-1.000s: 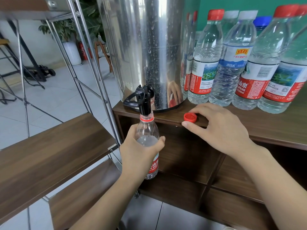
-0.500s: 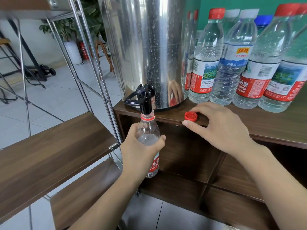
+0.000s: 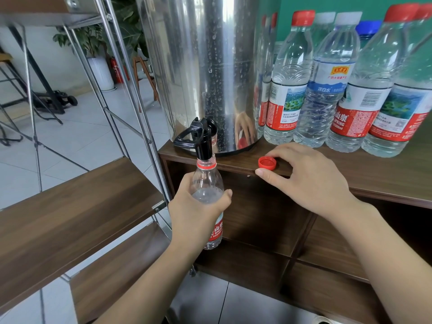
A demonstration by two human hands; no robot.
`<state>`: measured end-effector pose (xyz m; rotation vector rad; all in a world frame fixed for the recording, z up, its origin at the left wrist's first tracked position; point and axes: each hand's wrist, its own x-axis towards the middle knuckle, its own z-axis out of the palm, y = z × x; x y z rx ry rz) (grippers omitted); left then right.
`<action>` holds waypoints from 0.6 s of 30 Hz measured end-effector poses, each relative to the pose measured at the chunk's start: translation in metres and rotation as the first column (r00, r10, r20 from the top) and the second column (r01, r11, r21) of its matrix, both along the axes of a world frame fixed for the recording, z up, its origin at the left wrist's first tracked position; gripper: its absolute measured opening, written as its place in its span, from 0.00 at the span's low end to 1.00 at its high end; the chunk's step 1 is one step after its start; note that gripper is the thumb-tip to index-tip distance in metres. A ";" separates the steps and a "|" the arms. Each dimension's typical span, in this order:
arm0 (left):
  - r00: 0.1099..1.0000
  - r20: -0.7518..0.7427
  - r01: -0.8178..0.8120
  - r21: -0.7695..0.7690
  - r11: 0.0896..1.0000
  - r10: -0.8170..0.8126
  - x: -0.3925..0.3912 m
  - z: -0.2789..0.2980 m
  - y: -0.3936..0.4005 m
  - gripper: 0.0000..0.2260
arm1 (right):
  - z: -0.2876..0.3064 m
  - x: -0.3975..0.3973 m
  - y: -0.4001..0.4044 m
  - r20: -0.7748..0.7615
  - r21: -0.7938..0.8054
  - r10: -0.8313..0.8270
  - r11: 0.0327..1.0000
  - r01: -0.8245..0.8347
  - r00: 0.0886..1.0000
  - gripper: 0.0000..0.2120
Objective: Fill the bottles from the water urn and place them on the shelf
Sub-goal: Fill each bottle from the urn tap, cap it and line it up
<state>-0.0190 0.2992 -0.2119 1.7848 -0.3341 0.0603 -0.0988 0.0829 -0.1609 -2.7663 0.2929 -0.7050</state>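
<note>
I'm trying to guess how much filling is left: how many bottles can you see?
7: one bottle in the left hand under the tap; six capped bottles beside the urn, two hidden behind. More may be hidden.

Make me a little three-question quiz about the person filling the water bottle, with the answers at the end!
1. True or false: the left hand grips the bottle under the urn's black tap.
2. Where is the loose red cap? A) screwed on the bottle B) lying open side up on the wooden counter, by the right hand C) on the floor
3. Fill in: the held bottle's mouth sits right at the tap's ____.

Key
1. True.
2. B. The right hand's fingers curve round the cap; whether they touch it cannot be told.
3. Spout. The bottle is still uncapped, with water showing inside.
</note>
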 end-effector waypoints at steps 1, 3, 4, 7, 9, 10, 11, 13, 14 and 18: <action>1.000 0.001 -0.001 0.002 1.000 0.001 0.000 0.000 0.000 0.20 | 0.000 0.000 0.000 0.001 -0.002 -0.001 1.000 0.001 1.000 0.22; 1.000 0.002 0.000 0.002 1.000 0.000 0.000 0.000 0.000 0.20 | -0.001 0.000 0.000 -0.002 -0.008 0.000 1.000 0.000 1.000 0.22; 1.000 0.003 0.001 0.004 1.000 -0.001 0.000 0.000 0.000 0.20 | -0.001 0.001 0.000 -0.003 -0.010 0.001 1.000 -0.001 1.000 0.22; 1.000 0.005 0.001 0.008 1.000 -0.001 0.000 -0.001 0.000 0.21 | 0.000 0.001 -0.001 0.000 -0.008 0.002 1.000 -0.002 1.000 0.22; 1.000 0.004 0.002 0.000 1.000 -0.002 0.001 -0.001 0.000 0.21 | -0.001 0.001 -0.001 -0.003 -0.011 0.001 1.000 -0.001 1.000 0.23; 1.000 0.004 0.002 -0.002 1.000 -0.002 0.001 0.000 0.000 0.20 | -0.001 0.001 -0.001 -0.002 -0.012 -0.001 1.000 0.001 1.000 0.23; 1.000 0.003 0.002 -0.003 1.000 -0.002 0.000 0.000 0.000 0.20 | -0.001 0.001 -0.001 -0.001 -0.012 -0.002 1.000 0.002 1.000 0.23; 1.000 0.007 0.005 -0.005 1.000 -0.005 0.000 0.000 0.000 0.20 | -0.002 0.001 -0.001 0.001 -0.012 -0.002 1.000 0.002 1.000 0.23; 1.000 0.008 0.006 -0.004 1.000 -0.006 0.000 0.000 0.000 0.20 | -0.002 0.001 -0.001 0.002 -0.011 -0.002 1.000 0.002 1.000 0.23; 1.000 0.009 0.003 0.000 1.000 -0.003 0.000 0.000 0.000 0.20 | -0.002 0.001 -0.001 0.003 -0.009 -0.002 1.000 0.002 1.000 0.24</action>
